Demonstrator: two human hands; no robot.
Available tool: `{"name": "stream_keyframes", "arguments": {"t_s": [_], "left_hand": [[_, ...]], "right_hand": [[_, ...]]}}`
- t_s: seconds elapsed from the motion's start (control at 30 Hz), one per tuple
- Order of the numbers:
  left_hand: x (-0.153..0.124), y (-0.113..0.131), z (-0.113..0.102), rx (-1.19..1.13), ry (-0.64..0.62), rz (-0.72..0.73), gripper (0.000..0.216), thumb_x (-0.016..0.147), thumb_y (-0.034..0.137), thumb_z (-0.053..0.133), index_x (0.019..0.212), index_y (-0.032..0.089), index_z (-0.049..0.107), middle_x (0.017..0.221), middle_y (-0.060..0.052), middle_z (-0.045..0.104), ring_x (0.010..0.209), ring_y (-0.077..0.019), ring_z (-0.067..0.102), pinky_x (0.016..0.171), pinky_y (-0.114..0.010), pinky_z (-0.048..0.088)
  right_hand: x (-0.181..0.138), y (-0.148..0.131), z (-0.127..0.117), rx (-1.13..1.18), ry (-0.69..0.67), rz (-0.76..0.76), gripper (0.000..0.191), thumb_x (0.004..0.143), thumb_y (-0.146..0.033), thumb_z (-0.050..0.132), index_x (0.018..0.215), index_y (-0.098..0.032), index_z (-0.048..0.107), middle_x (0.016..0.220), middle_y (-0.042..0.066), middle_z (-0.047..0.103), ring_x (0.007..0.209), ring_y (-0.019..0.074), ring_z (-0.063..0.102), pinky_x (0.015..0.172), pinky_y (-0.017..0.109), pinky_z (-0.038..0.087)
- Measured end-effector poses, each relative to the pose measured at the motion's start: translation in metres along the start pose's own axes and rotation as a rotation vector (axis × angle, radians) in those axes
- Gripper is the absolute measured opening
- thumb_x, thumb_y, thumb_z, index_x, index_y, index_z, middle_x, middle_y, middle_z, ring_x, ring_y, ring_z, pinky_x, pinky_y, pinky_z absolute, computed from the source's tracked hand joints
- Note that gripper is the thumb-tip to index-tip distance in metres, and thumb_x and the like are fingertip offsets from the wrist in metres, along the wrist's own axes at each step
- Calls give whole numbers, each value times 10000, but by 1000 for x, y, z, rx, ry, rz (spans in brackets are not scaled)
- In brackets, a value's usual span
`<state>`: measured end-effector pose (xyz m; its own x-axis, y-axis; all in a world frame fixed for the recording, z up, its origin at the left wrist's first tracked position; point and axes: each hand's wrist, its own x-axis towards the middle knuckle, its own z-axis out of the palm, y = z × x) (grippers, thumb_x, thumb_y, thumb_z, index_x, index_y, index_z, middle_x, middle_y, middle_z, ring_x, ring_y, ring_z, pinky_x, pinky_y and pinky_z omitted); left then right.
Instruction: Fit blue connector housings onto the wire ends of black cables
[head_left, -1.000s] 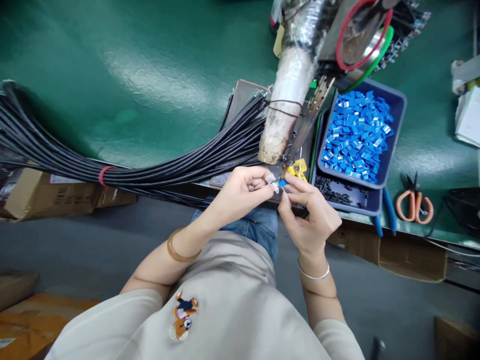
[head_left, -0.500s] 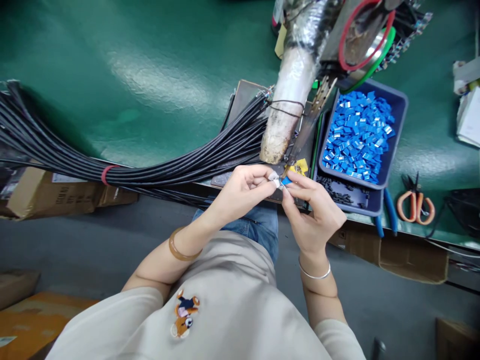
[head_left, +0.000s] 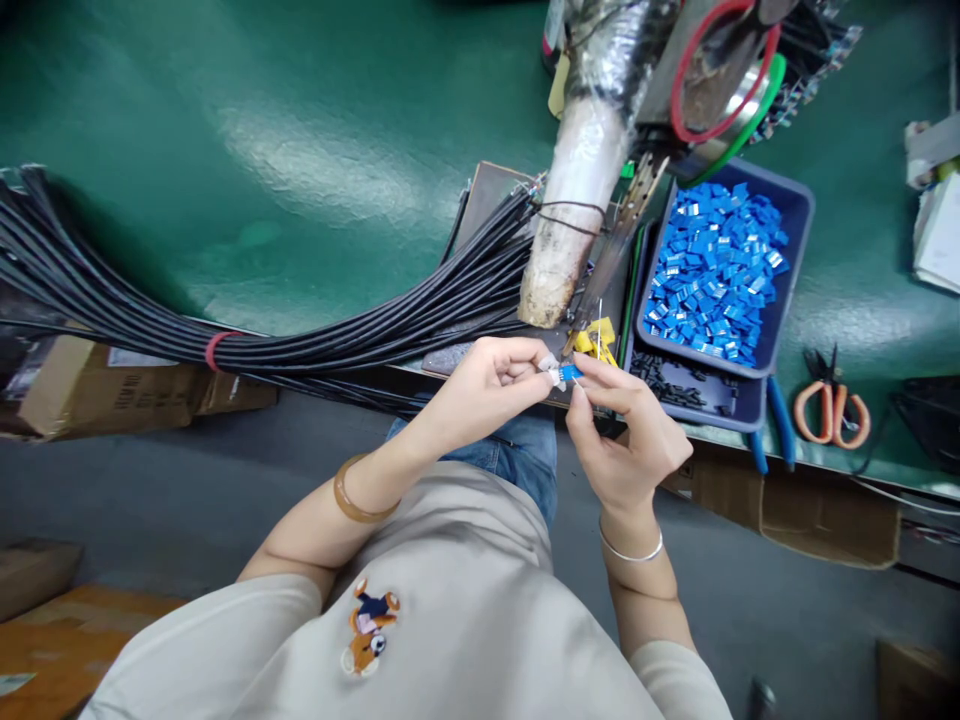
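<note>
A small blue connector [head_left: 570, 373] with tiny metal contacts sits between my two hands at the front edge of the bench. My left hand [head_left: 499, 383] pinches its left end, thumb and forefinger wearing white coverings at the tips. From the other side, the closed fingertips of my right hand [head_left: 626, 420] meet at its right end, where a thin pale strand shows. Just above the connector is the tip of a soldering iron [head_left: 600, 280], which slants down from an overhead mount. Small yellow pieces [head_left: 598, 340] lie behind my right fingers.
A bundle of black cables [head_left: 352, 340], tied with a red band [head_left: 217, 350], runs along the left. On the right are a tray of blue connectors [head_left: 795, 250], small black parts [head_left: 675, 385], blue-handled pliers [head_left: 781, 425] and orange-handled scissors [head_left: 831, 400]. A wrapped pipe [head_left: 574, 190] hangs overhead.
The blue connector has come further into view between my fingertips and sits slightly lower, apart from the iron tip. More of the yellow pieces shows behind my right hand.
</note>
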<state>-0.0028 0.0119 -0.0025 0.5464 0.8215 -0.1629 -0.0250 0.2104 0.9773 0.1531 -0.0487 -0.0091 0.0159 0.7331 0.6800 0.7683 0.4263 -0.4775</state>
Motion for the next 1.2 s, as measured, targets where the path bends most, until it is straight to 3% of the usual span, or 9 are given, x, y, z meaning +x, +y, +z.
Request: {"name": "stream_keyframes", "arguments": {"t_s": [0.2, 0.3, 0.43, 0.6, 0.67, 0.8, 0.9, 1.0, 1.2], "left_hand": [[-9, -4, 6, 7, -47, -15, 99, 835, 212, 605, 791, 123, 605, 593, 46, 460, 526, -51, 381, 513, -192, 310], [-13, -7, 8, 28, -40, 33, 96, 833, 188, 603, 786, 107, 626, 656, -2, 579, 566, -61, 462, 543, -191, 372], [-17, -9, 9, 86, 32, 133, 93, 839, 182, 611, 834, 101, 657, 698, -16, 608, 612, -75, 510, 585, -195, 414], [-21, -12, 11, 62, 51, 142, 157, 861, 261, 630, 817, 114, 667, 657, 5, 551, 567, -69, 455, 533, -196, 376], [-22, -13, 11, 48, 95, 139, 185, 853, 297, 653, 820, 117, 681, 635, 13, 526, 549, -67, 423, 513, -200, 348], [-19, -14, 12, -8, 158, 138, 181, 847, 296, 654, 819, 121, 691, 617, 25, 493, 537, -60, 365, 489, -201, 281], [-15, -12, 11, -37, 161, 126, 200, 853, 290, 636, 742, 125, 653, 619, 26, 481, 547, -59, 366, 501, -197, 282], [-12, -11, 10, -49, 162, 108, 242, 862, 298, 622, 689, 130, 607, 625, 24, 477, 570, -68, 393, 537, -199, 322], [-5, -9, 11, -44, 156, 112, 224, 875, 283, 606, 710, 132, 598, 625, 32, 447, 585, -70, 378, 563, -200, 334]], "right_hand": [[-4, 2, -11, 98, 66, 185, 107, 870, -118, 657, 914, -215, 651, 920, 21, 757, 846, 169, 744, 706, 291, 609], [-5, 0, -18, -42, 33, 92, 160, 848, -112, 701, 945, -239, 702, 802, -8, 704, 743, 127, 694, 678, 252, 567], [-8, -5, -17, -136, -110, -13, 191, 830, -94, 715, 965, -226, 686, 828, -5, 707, 741, 111, 685, 711, 225, 556], [-13, -7, -12, 240, -182, 294, 59, 896, -156, 629, 898, -209, 604, 728, -46, 684, 619, 103, 697, 624, 207, 575], [-13, -7, -13, 333, -41, 351, 42, 908, -166, 613, 906, -208, 608, 668, -58, 656, 520, 96, 657, 531, 199, 552], [-12, -5, -11, 280, 333, 182, 212, 914, -158, 590, 1103, -249, 624, 625, -73, 625, 419, 98, 590, 461, 227, 553], [-13, -2, -6, 218, 312, 156, 334, 919, -104, 565, 1223, -245, 565, 835, -29, 752, 586, 141, 722, 626, 315, 658], [-15, 1, 0, 135, 207, 135, 247, 860, -66, 648, 1057, -215, 633, 958, 9, 778, 823, 191, 774, 817, 385, 666], [-12, 6, 9, 65, 58, 42, 149, 843, -103, 679, 923, -216, 622, 1091, 55, 754, 947, 186, 753, 814, 335, 661]]}}
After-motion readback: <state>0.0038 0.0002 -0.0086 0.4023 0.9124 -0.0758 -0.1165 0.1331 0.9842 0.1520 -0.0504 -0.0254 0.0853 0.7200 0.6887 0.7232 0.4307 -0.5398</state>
